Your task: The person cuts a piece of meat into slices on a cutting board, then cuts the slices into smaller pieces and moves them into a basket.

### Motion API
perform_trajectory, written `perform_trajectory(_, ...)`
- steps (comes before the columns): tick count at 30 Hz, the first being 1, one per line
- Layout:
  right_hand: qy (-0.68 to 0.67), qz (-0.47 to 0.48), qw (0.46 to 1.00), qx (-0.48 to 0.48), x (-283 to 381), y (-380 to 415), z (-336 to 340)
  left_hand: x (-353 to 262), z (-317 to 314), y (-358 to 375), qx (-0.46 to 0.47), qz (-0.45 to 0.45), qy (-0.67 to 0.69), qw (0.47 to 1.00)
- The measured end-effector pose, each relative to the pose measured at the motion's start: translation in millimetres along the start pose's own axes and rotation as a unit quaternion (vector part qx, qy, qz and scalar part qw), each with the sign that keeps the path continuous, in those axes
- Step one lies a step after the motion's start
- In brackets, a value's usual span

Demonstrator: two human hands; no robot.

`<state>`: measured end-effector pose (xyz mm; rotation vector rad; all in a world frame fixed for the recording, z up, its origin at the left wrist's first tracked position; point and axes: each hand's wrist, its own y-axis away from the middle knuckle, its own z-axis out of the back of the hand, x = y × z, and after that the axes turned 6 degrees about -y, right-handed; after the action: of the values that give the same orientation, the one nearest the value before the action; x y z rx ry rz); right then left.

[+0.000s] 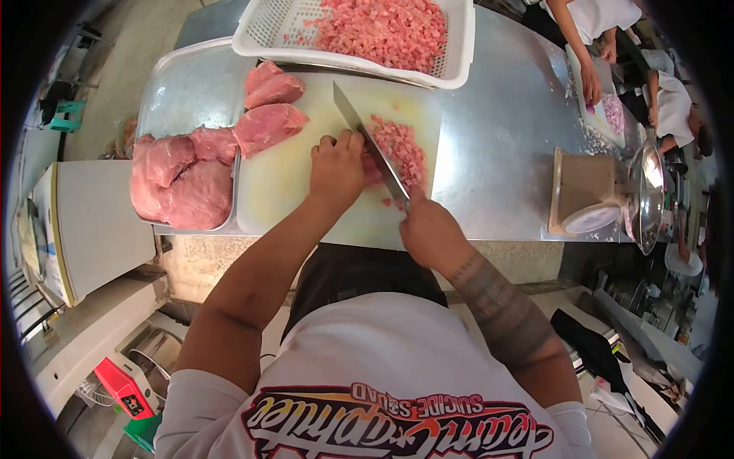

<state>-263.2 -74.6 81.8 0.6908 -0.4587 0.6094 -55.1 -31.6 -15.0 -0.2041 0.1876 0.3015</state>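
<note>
Partly hidden under my left hand (335, 170) is the strip of pork (372, 170) I press down, knuckles curled, on the yellow cutting board (283, 183). My right hand (430, 229) is clenched around the knife (369, 143) handle, which its fingers hide; the blade angles away across the diced meat (401, 149). Whole pork pieces (183, 180) fill a tray (183, 84) on the steel bench (497, 138).

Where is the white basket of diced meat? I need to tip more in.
In the head view, the white basket sits at the top centre, beyond the cutting board.
</note>
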Motion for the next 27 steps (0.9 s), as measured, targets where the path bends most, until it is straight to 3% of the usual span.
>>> perform_trajectory(4,-0.014,0.027,0.999,-0.029,5.3,-45.1,-11.1,2.9,-9.0,1.9,0.003,0.014,-0.008,1.000)
perform_trajectory(8,0.007,0.033,0.997,-0.062,17.5,-28.1,-1.0,4.1,-15.4,4.8,-0.024,0.013,-0.001,1.000)
perform_trajectory(11,0.027,-0.038,0.999,-0.009,29.7,22.8,21.4,5.4,-13.6,4.4,-0.039,0.004,0.009,0.999)
perform_trajectory(14,0.015,-0.041,0.998,0.050,35.1,61.7,41.0,3.0,-10.9,3.6,-0.034,0.012,0.018,0.999)
perform_trajectory(20,0.010,0.014,0.999,-0.045,13.6,-14.7,-27.4,3.7,-10.6,2.5,-0.039,0.012,0.019,0.999)
perform_trajectory(23,-0.019,0.016,0.998,-0.062,23.8,-34.4,-23.8,5.1,-13.9,3.1,-0.037,0.019,0.026,0.999)
perform_trajectory(26,0.001,0.055,0.992,-0.115,4.2,-30.1,-24.1,17.4,-11.6,-2.1,0.023,-0.003,0.058,0.998)
perform_trajectory(27,0.007,0.027,0.994,-0.106,3.5,-26.6,-18.5,21.7,-7.5,-3.1,0.015,0.001,0.071,0.997)
